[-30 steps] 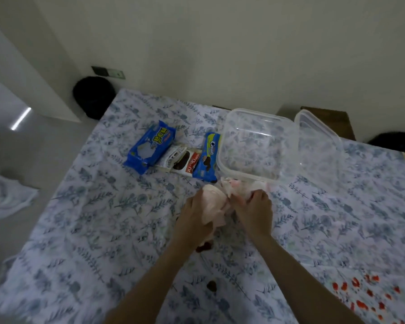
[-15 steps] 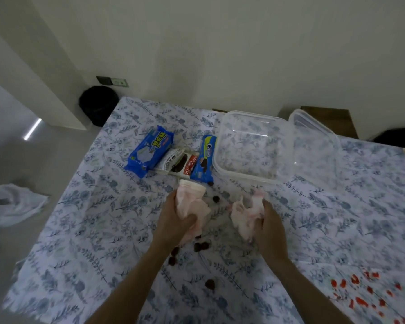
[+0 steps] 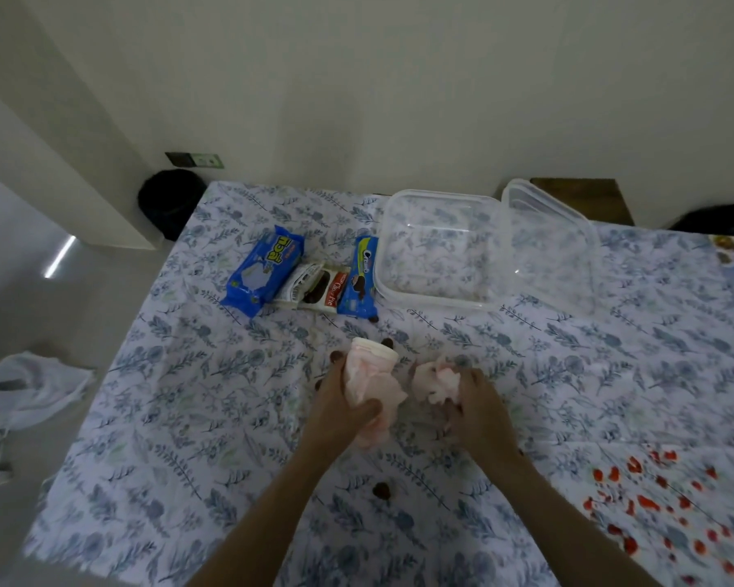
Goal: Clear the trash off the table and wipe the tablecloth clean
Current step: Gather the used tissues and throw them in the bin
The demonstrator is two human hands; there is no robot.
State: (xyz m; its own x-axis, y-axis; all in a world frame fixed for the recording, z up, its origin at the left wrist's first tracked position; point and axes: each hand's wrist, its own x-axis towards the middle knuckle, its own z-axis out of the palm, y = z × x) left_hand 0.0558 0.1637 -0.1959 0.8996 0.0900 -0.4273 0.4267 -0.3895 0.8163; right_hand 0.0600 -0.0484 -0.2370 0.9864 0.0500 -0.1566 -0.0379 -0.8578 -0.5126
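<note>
floral tablecloth (image 3: 212, 400): crumpled pinkish-white tissue wads (image 3: 371, 383), dark crumbs (image 3: 381, 490).

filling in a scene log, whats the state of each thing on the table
left hand: grips folded pink napkin
right hand: grips crumpled napkin wad
clear container: open, empty, upright
lid: off, at the container's right side
tablecloth: spread, dotted with dark crumbs
snack packs: three lying flat, side by side

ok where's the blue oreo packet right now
In the head view, the blue Oreo cookie packet lies far-centre on the floral tablecloth, between the white-and-red Choco Pie wrapper on its left and the clear plastic container on its right.
</note>
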